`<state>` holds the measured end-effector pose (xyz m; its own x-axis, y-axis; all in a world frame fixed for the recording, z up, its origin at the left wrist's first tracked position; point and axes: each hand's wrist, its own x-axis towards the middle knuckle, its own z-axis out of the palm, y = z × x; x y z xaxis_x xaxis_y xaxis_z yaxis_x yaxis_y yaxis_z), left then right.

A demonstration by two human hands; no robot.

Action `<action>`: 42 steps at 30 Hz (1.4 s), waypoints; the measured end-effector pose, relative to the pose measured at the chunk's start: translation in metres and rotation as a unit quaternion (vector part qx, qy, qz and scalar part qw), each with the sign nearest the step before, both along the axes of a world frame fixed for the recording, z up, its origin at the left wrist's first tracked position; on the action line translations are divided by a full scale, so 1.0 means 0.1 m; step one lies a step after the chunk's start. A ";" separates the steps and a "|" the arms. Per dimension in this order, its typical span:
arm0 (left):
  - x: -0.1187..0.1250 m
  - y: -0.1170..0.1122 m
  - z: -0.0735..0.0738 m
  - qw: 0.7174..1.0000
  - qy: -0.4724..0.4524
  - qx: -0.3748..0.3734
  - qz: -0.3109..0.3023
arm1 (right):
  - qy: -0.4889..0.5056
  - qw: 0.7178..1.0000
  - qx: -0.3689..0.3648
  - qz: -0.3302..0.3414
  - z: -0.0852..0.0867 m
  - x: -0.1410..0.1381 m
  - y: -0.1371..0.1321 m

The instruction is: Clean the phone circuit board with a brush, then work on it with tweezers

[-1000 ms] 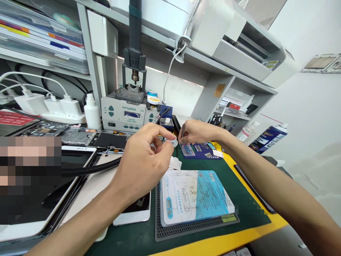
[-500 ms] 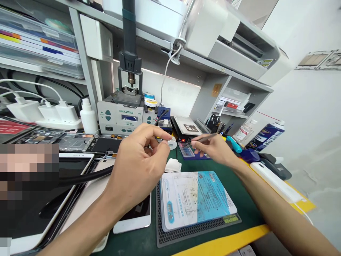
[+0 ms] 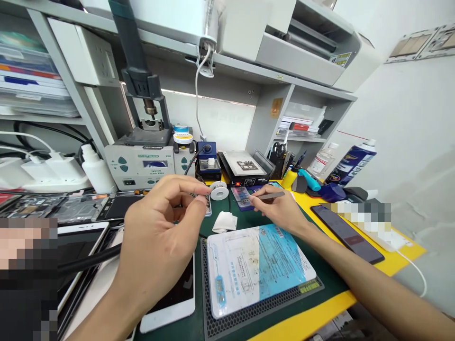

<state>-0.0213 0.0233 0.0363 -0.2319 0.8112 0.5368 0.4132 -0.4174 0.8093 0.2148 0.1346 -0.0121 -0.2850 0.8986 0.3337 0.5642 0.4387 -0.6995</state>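
Your left hand (image 3: 159,232) had drawn off the white roll (image 3: 219,191), its fingers (image 3: 192,189) pinching something unclear; your right hand (image 3: 279,210) gripped steel tweezers (image 3: 268,195) pointing toward the roll.

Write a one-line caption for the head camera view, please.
Left hand beside a white roll, right hand holding a thin metal tool at a workbench.

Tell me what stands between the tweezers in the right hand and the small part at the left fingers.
A white spool stands between the tweezers in the right hand and the small part at the left hand, though depth is hard to judge.
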 end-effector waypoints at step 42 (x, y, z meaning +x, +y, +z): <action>0.01 0.00 -0.01 1.000 -0.004 -0.001 0.001 | -0.052 0.992 0.107 0.040 0.01 -0.03 -0.04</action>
